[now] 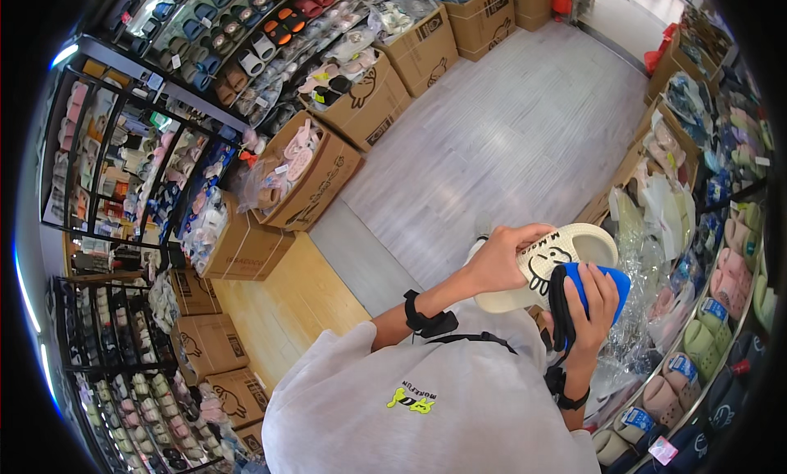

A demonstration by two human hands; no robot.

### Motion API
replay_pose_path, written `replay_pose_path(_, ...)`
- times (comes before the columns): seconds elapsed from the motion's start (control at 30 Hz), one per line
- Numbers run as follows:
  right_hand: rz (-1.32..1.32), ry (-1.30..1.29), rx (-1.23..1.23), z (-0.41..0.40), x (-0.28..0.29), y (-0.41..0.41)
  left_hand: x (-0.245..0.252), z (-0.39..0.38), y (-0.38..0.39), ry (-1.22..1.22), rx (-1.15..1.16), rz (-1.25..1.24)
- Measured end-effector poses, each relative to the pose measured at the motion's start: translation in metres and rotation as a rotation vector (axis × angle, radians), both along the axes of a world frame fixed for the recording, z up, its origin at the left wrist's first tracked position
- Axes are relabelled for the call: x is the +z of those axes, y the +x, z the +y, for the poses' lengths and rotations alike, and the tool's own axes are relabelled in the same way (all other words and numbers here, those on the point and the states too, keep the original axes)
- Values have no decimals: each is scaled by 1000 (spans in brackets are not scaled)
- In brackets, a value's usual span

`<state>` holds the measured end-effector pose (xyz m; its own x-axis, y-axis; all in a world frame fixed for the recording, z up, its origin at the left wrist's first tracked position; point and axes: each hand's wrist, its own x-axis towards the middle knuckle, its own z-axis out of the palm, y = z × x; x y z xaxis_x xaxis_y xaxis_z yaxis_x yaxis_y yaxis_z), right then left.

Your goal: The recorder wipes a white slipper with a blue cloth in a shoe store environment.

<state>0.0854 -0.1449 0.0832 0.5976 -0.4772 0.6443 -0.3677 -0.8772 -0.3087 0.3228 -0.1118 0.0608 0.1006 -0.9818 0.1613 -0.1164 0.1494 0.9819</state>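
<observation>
My left hand (505, 259) grips a cream slide slipper (544, 262) by its side, with the thumb and fingers at the edge. A black line drawing and lettering mark its upper. In my right hand (591, 311) is a blue-and-black pad or folded cloth (621, 289); its exact kind is unclear. The pad overlaps the slipper's near right part and hides some of it. Whether the pad presses on the slipper cannot be told. Both hands are in front of my body, close to the stock on the right.
Cardboard boxes of bagged slippers (316, 179) line the left side of the grey plank floor (492, 136). Slipper shelves (240, 44) rise behind them. To my right are clear plastic wrapping (639, 302) and rows of clogs (701, 345). A wooden-toned floor strip (295, 314) lies left.
</observation>
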Motion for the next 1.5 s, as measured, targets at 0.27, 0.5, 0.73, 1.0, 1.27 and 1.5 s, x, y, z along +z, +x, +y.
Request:
replay_pose_path(0.27,-14,-4,40,-6,12,7,-2,2,0,14,78,-32)
replay_pose_path(0.5,-29,-9,56,5,28,2,-6,-3,-6,6,16,-49)
replay_pose_path(0.73,-20,55,-51,-12,42,-3,-6,-9,-12,-9,117,121)
replay_pose_path(1.0,-28,16,65,8,21,7,-9,-8,-10,125,18,95)
replay_pose_path(1.27,-42,78,-42,-8,21,11,-19,-12,-6,83,8,11)
replay_pose_path(1.5,-137,36,-58,-16,21,1,-10,-10,-2,148,-90,202)
